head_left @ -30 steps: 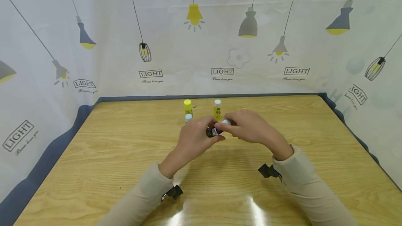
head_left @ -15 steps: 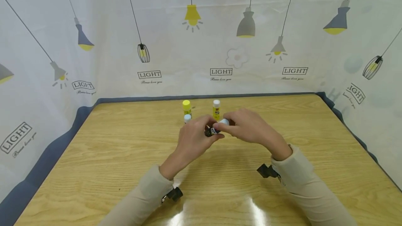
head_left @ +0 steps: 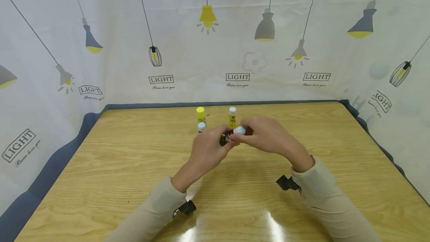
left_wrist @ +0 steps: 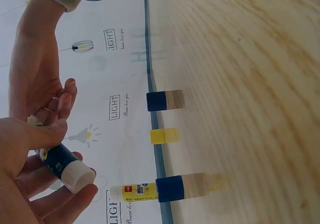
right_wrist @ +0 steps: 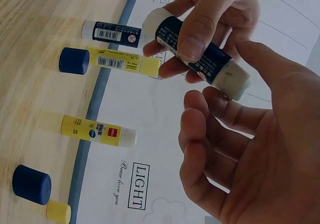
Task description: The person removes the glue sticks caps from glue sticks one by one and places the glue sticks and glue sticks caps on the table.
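Observation:
My left hand (head_left: 209,146) grips a navy glue stick (right_wrist: 197,51) with white ends, thumb across its barrel. It is held tilted above the table. In the right wrist view, my right hand (right_wrist: 245,149) lies loosely curved around the glue stick's far white end, one fingertip right at its edge and the thumb apart from it. The left wrist view shows the stick's other white end (left_wrist: 79,177) between my left fingers. Beyond the hands stand a yellow glue stick with a white top (head_left: 232,118) and one with a yellow top (head_left: 200,113).
Another navy glue stick (right_wrist: 117,34) stands near the yellow ones, its white end (head_left: 201,126) showing past my left hand. Navy caps (right_wrist: 31,184) and a small yellow cap (right_wrist: 58,212) sit on the wooden table (head_left: 134,174). A lamp-printed cloth (head_left: 188,47) hangs behind.
My left thumb has come in closer to the barrel. The right-hand white end shows more between my right thumb and fingers. Both arms stay nearly in place.

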Demonstrator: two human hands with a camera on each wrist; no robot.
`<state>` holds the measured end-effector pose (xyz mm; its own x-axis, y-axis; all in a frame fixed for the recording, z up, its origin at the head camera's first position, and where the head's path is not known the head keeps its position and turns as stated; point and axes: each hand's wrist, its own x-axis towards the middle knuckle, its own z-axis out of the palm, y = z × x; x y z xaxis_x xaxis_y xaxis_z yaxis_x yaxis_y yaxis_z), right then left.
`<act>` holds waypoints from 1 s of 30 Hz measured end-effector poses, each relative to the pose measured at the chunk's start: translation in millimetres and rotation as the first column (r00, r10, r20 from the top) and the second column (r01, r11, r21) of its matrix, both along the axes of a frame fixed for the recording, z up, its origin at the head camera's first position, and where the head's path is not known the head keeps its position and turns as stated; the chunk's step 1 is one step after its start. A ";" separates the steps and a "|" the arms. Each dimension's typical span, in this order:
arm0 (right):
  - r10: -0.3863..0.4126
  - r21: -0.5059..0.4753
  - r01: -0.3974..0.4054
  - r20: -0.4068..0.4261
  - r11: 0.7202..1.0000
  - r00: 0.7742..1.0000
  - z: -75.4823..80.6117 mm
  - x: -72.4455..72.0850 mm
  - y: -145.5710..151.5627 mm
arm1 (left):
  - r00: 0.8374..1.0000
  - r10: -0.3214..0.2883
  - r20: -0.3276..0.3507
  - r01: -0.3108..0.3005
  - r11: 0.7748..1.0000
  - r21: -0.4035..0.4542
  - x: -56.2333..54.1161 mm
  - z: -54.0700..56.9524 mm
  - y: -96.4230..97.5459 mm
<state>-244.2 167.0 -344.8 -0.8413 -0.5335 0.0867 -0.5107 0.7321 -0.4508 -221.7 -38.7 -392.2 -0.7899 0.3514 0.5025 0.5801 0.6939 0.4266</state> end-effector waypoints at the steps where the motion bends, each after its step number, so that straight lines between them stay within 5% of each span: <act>1: -0.006 0.003 0.006 0.003 1.000 1.000 0.6 0.1 0.7 | 1.000 0.001 0.018 -0.001 1.000 -0.001 -0.3 -0.1 0.1; 8: 0.008 -0.001 -0.008 -0.021 1.000 1.000 3.0 -2.0 6.5 | 0.981 -0.035 0.193 0.020 0.997 0.079 -4.0 -1.5 0.1; 16: -0.033 -0.006 0.033 -0.017 0.999 0.999 9.5 -7.8 17.6 | 0.924 -0.155 0.350 0.058 0.961 0.272 -12.8 -4.0 6.7; 22: -0.061 -0.035 0.062 0.017 0.997 0.998 14.7 -11.3 30.9 | 0.906 -0.101 0.412 -0.008 0.967 0.256 -23.1 -6.6 24.2; 30: -0.073 -0.061 0.075 0.021 0.995 0.997 20.1 -12.8 41.7 | 0.917 -0.023 0.399 -0.043 0.987 0.156 -40.8 -20.4 40.4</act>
<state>-257.0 208.8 -324.8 -0.8801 -0.4638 0.1014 -0.4471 0.7379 -0.5055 -262.6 1.7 -412.6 -0.9389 0.2847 0.1936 0.3324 0.6030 0.7252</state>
